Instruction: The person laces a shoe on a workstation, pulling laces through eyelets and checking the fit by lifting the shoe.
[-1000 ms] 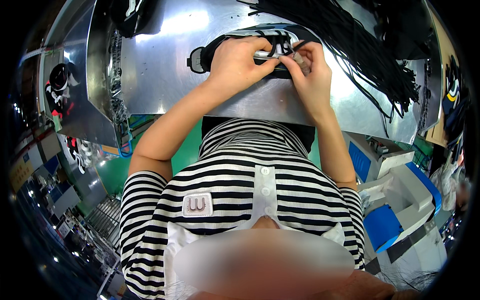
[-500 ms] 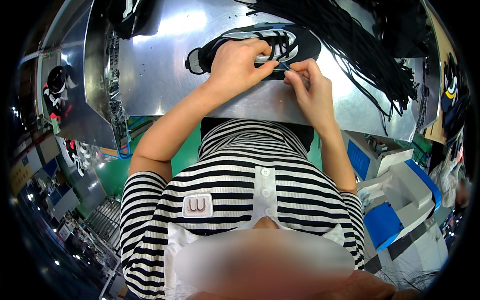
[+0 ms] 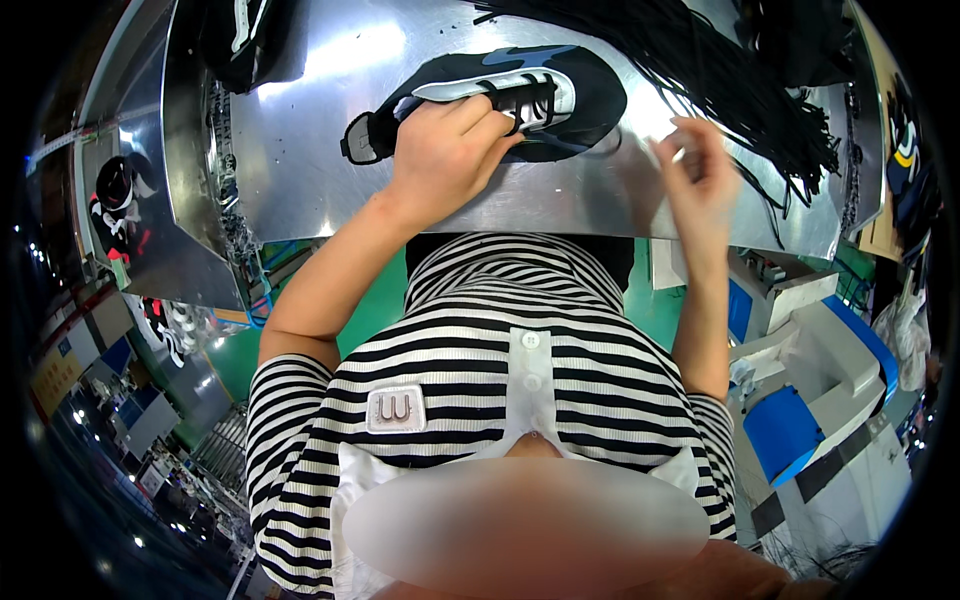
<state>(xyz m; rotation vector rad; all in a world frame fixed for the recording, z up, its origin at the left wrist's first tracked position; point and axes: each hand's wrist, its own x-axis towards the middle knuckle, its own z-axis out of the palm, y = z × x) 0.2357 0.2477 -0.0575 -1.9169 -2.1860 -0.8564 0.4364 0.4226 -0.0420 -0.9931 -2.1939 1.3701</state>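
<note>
Lying on its side of the shiny metal desk (image 3: 295, 165) nearest you, the black shoe (image 3: 500, 84) sits in front of your chest, toe to your right, heel loop (image 3: 364, 140) to your left. Your left hand (image 3: 448, 158) is clamped on it, thumb and fingers pinching the near edge of the lace opening. Your right hand (image 3: 702, 172) is up off the desk, right of the toe, fingers curled; whether the tips meet, you cannot tell.

Handling, as judged: light, cloth-like, soft along the sides, likely to fold under a hard pinch; the pale trim round the opening looks firmer. Smooth desk, so the shoe may slide when pulled. Best hold: that near edge, or the toe pressed flat. Laces (image 3: 537, 102) look thin and limp, easy to snag.

Hard to make out: your right hand is blurred, and a pale speck at its fingertips stays unreadable. Your left hand hides part of the opening. The black cord bundle (image 3: 735, 95) is cut off at the top edge, as is a black item (image 3: 240, 55) at upper left.
</note>
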